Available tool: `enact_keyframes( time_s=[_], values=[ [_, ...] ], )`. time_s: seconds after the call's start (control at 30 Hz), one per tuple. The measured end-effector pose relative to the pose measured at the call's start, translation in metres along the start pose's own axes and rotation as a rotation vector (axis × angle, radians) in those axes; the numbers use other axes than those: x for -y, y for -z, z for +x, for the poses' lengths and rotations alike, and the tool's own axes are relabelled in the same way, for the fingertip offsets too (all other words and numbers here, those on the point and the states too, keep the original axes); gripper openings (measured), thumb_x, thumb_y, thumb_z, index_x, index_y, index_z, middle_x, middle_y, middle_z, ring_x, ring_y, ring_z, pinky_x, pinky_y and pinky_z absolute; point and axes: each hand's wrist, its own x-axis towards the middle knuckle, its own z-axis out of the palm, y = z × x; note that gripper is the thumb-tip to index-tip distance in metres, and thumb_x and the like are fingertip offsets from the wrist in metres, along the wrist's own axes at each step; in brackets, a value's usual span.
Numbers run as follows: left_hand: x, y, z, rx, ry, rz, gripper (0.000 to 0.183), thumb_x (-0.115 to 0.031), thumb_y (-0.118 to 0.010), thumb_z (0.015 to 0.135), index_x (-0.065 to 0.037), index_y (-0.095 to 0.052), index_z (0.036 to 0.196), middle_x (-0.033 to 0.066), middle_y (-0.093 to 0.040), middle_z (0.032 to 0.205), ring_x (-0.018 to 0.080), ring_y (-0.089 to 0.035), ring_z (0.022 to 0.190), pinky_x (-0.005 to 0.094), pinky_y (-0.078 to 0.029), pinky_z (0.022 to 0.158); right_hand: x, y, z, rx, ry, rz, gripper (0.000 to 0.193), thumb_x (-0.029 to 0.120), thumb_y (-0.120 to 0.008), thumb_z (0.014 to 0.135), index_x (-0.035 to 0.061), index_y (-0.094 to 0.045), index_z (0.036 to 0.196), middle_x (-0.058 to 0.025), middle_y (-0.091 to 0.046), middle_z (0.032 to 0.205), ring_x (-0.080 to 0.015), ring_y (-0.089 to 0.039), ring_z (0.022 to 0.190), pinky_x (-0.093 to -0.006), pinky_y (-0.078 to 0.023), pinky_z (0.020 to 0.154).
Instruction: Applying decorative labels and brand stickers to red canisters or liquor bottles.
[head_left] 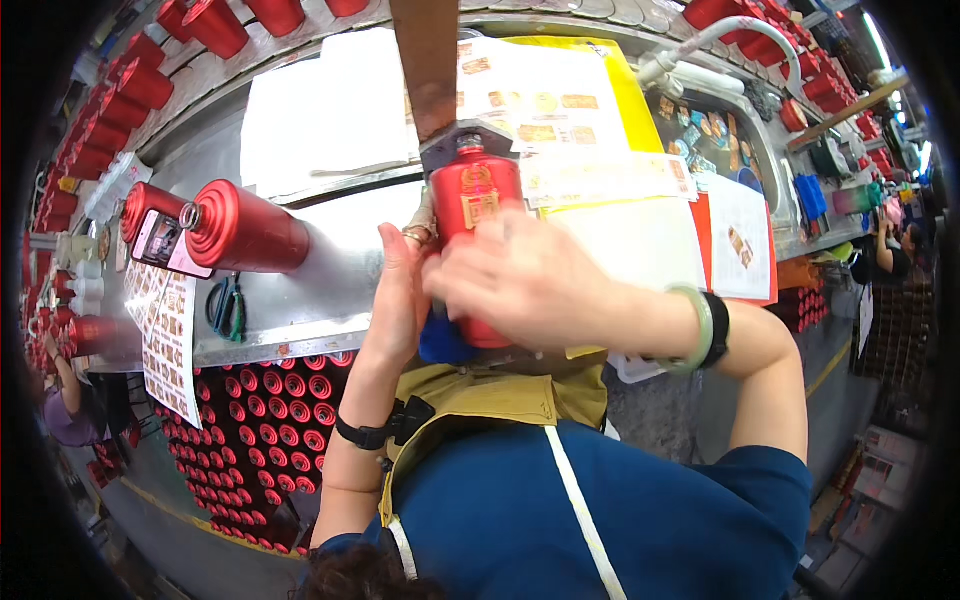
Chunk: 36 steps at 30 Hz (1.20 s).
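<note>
A red bottle (465, 190) with a gold label and a metal threaded neck lies in front of me, its neck pointing away. My left hand (398, 290) holds its left side, thumb raised, and the bottle hides part of the fingers. Across the front of the bottle lies my right hand (520, 270), its bent fingers smeared by motion at the lower edge of the label. Whether they pinch anything cannot be made out. Something dark blue (445, 338) shows beneath the bottle's near end. Beyond the neck stands a dark metal bracket (470, 131) on a brown upright bar (426, 65).
To the left lie another red bottle (250, 228), a phone (165, 243), scissors (227, 308) and printed sticker sheets (170, 345). White paper (330, 110) and label sheets on a yellow folder (628, 95) cover the bench. At right are a tray of stickers (715, 140) and a bent white pipe (720, 32).
</note>
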Motion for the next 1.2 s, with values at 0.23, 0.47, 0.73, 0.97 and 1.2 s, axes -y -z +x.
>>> enact_keyframes(
  time_s=[0.23,0.47,0.73,0.97,1.2],
  values=[
    [0.018,0.019,0.001,-0.055,0.0,-0.064,0.098,-0.076,-0.018,0.102,0.002,-0.025,0.161,0.016,-0.045,0.156,0.0267,-0.046,0.143,0.0412,-0.033,0.119,-0.096,0.018,0.014,-0.424,-0.333,-0.022,0.017,0.008,-0.064,0.091,0.0066,-0.066,0.108,-0.0102,-0.071,0.098,-0.0325,-0.067,0.091,-0.0423,-0.051,0.083],
    [0.013,0.012,-0.003,-0.135,0.027,0.01,0.091,-0.072,-0.019,0.105,0.001,-0.032,0.158,0.0144,-0.051,0.15,0.0227,-0.05,0.137,0.0373,-0.037,0.115,-0.18,0.005,-0.105,-0.081,-1.188,0.258,0.056,0.049,-0.078,0.084,-0.0004,-0.067,0.108,-0.0192,-0.071,0.101,-0.028,-0.068,0.094,-0.0367,-0.053,0.085],
    [0.018,0.011,-0.005,-0.215,-0.007,0.031,0.086,-0.071,-0.023,0.105,-0.002,-0.042,0.153,0.0119,-0.057,0.141,0.0216,-0.054,0.131,0.0368,-0.038,0.114,-0.33,0.037,-0.227,0.213,-1.33,-0.306,0.042,0.038,-0.077,0.087,-0.0032,-0.073,0.094,-0.0241,-0.074,0.095,-0.0339,-0.073,0.092,-0.0438,-0.055,0.083],
    [0.016,0.006,-0.004,-0.243,0.025,0.067,0.085,-0.071,-0.023,0.105,-0.003,-0.043,0.152,0.0122,-0.056,0.143,0.0226,-0.053,0.132,0.0374,-0.037,0.114,-0.418,-0.008,-0.307,0.437,-1.386,-0.401,0.042,0.034,-0.071,0.089,-0.0041,-0.074,0.106,-0.0323,-0.067,0.12,-0.0451,-0.065,0.114,-0.0511,-0.052,0.099],
    [0.017,0.005,-0.001,-0.201,0.012,0.114,0.084,-0.07,-0.022,0.106,-0.004,-0.042,0.153,0.0115,-0.054,0.147,0.0235,-0.05,0.138,0.0385,-0.035,0.116,-0.413,-0.014,-0.3,0.279,-1.704,-0.176,0.053,0.04,-0.079,0.086,-0.0026,-0.072,0.116,-0.0192,-0.075,0.115,-0.0308,-0.073,0.103,-0.0402,-0.054,0.084]
  ],
)
